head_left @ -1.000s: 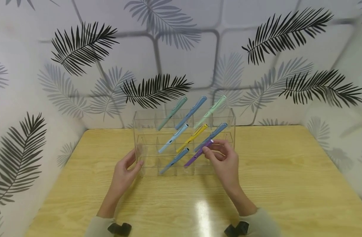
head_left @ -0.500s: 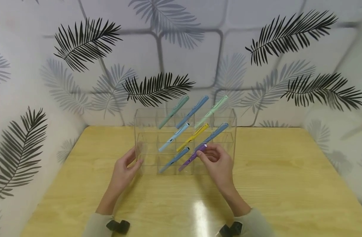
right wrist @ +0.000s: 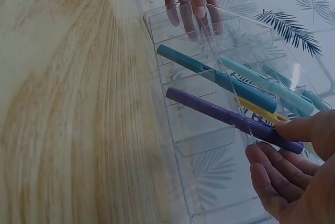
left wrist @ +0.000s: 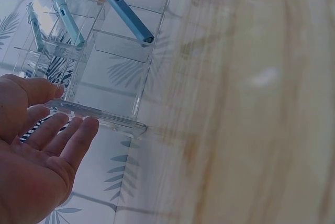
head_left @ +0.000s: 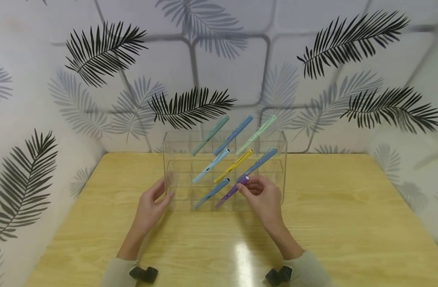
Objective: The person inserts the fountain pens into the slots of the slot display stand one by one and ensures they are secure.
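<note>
A clear acrylic pen rack (head_left: 179, 193) with tiered compartments stands on the wooden table. My left hand (head_left: 151, 207) grips its left side wall, thumb on one side and fingers on the other, as the left wrist view also shows. Between thumb and fingers my right hand (head_left: 263, 201) pinches the upper end of a purple pen (head_left: 227, 195), whose lower end lies in the front row. Left of it in that row leans a blue pen (head_left: 212, 194). Behind are a light blue pen (head_left: 211, 166), a yellow pen (head_left: 233, 166) and another blue pen (head_left: 258, 162).
The back row holds a teal pen (head_left: 210, 135), a blue pen (head_left: 233, 135) and a mint green pen (head_left: 256, 134). A wall covering (head_left: 229, 75) with leaf prints rises behind the table (head_left: 341, 207).
The purple pen and my right hand have moved left and slightly down, with its lower end nearer the blue front pen. My left hand stays at the rack's side.
</note>
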The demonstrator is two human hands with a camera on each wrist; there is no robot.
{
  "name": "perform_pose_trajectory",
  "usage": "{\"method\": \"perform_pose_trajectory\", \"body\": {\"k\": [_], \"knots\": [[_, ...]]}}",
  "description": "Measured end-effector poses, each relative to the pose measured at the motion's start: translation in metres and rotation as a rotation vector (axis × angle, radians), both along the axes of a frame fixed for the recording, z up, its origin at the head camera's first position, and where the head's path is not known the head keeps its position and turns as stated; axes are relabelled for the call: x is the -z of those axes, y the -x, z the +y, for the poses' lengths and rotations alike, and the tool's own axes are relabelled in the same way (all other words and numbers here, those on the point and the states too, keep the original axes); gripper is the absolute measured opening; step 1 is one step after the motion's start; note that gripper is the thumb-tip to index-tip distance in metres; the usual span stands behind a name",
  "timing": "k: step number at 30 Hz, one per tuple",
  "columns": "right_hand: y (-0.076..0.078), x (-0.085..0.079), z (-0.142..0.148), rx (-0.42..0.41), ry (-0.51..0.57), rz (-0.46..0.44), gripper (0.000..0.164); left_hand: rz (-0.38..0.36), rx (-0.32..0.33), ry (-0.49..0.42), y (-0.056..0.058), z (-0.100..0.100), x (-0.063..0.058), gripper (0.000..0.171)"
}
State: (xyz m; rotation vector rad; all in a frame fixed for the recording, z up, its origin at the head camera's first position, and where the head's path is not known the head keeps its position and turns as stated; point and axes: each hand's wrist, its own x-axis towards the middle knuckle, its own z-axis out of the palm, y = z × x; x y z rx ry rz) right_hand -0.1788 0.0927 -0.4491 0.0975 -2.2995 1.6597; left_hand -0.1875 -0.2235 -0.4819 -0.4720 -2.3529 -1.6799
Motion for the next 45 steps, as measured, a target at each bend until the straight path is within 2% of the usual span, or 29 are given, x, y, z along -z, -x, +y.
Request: {"method": "perform_pose_trajectory", "body": {"k": [8,20,26,36,41,45], "knots": [[-0.001,0.0,0.003,0.028,-0.103,0.01,0.016,-0.009,-0.005,0.0,-0.002,-0.001,0.0,0.053],[0.0,0.001,0.011,0.02,-0.215,-0.005,0.019,-0.022,-0.002,-0.003,-0.004,-0.003,0.001,0.053],[0.001,0.002,0.014,-0.006,-0.222,-0.013,0.019,-0.024,-0.003,-0.003,-0.003,-0.003,0.003,0.053],[0.003,-0.005,0.034,-0.05,-0.235,-0.08,0.022,0.001,0.006,0.025,0.004,-0.005,0.007,0.056],[-0.003,-0.012,0.053,-0.103,-0.24,-0.062,0.022,-0.02,0.031,0.031,0.004,-0.008,0.007,0.065],[-0.008,-0.02,0.08,-0.136,-0.203,-0.011,0.022,-0.046,0.055,-0.009,0.007,-0.017,0.002,0.068]]}}
